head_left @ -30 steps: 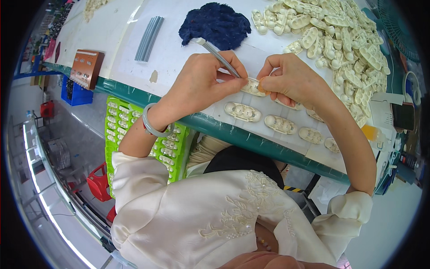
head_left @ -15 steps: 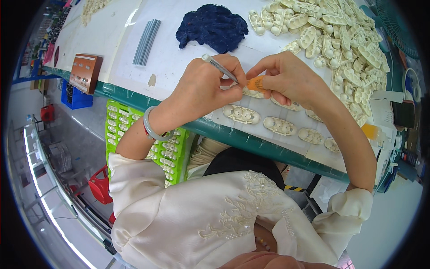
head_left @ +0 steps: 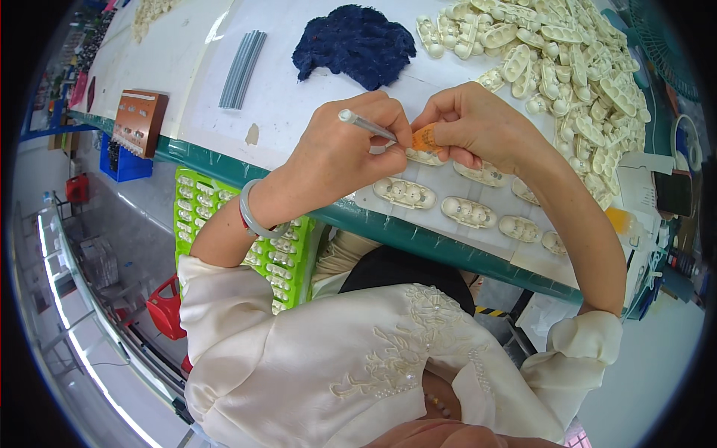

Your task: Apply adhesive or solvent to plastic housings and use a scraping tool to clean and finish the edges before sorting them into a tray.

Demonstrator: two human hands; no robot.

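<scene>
My left hand (head_left: 347,142) is closed round a slim pen-shaped tool (head_left: 365,125) with a pale barrel and a whitish butt end; its tip is hidden at the fingers. Pinched in my right hand (head_left: 482,127) is a small orange piece (head_left: 425,140) with dark marks on it. The two hands almost meet over a cream, pod-shaped piece (head_left: 424,157), partly covered by the fingers. More cream pods with small rounded parts inside lie in rows below, such as one pod (head_left: 404,193) and another pod (head_left: 468,212).
A large heap of cream pods (head_left: 553,71) fills the far right. Dark blue cloth (head_left: 355,46) and a bundle of grey sticks (head_left: 243,69) lie beyond my hands. A brown box (head_left: 140,122) sits at the table's left edge. Below the green edge is a green tray (head_left: 297,272) of pods.
The pen-shaped tool lies slightly flatter, its butt end a little lower. The orange piece has turned slightly in my right fingers. Both hands stay in nearly the same place.
</scene>
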